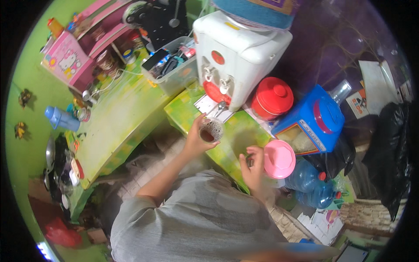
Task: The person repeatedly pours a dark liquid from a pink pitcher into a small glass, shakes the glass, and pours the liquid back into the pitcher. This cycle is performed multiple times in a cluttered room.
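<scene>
My left hand [195,139] holds a clear glass [211,130] with a little dark liquid at its bottom and foam or grounds up its wall. A metal spoon [221,105] lies just beyond it on a white sheet below the taps of a white water dispenser [242,49]. My right hand [254,165] is raised over the green table edge, beside a pink round lid or lidded container [280,159]. Its fingers are curled near a small dark thing, and whether they grip it is unclear. Further back stands a red lidded canister [272,98].
A blue container with a clear front [309,126] stands at right, with large blue water bottles [302,177] below. Behind the left table [131,108] are a pink shelf [67,62] and a plastic bin of small items [176,75]. A blue thermos [62,118] lies left.
</scene>
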Demonstrator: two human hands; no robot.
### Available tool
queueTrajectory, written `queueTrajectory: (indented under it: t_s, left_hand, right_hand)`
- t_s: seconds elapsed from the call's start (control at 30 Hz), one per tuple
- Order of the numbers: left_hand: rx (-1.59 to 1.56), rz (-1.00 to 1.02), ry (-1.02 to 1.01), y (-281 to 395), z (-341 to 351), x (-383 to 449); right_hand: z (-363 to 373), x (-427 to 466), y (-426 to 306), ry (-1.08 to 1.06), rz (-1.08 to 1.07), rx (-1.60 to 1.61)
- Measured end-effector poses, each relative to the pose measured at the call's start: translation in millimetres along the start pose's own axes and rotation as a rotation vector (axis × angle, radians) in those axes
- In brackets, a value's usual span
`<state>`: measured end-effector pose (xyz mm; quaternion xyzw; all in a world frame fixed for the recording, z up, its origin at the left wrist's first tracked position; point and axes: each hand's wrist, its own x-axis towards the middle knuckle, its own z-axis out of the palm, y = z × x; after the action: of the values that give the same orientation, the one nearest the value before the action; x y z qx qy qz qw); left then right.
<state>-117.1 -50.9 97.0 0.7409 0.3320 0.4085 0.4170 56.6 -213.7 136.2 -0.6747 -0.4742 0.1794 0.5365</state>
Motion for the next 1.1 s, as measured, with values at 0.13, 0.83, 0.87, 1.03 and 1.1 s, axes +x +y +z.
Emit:
queueTrajectory:
  t_s: [0.13,0.83,0.87,1.03,1.1]
  left_hand:
    - [0.016,-0.031,-0.004,15.0,-33.7,-7.6]
    - [0.070,-0.127,-0.005,-3.4,-232.1,-54.9]
    - [0.067,-0.128,0.020,-4.4,-242.9,-57.9]
    - [0.131,-0.163,0.127,-22.0,-287.8,-79.3]
    - [0.194,-0.172,0.179,-25.3,-301.6,-89.0]
  right_hand:
    - [27.5,11.9,0.1,-0.279,0.015,-0.090]
    - [258.3,46.3,-47.8,-0.808,-0.215,0.045]
    - [273.0,46.8,-49.2,-0.809,-0.221,0.063]
    - [341.1,49.0,-80.3,-0.960,-0.156,0.170]
    - [362.3,48.7,-94.5,-1.023,-0.191,0.247]
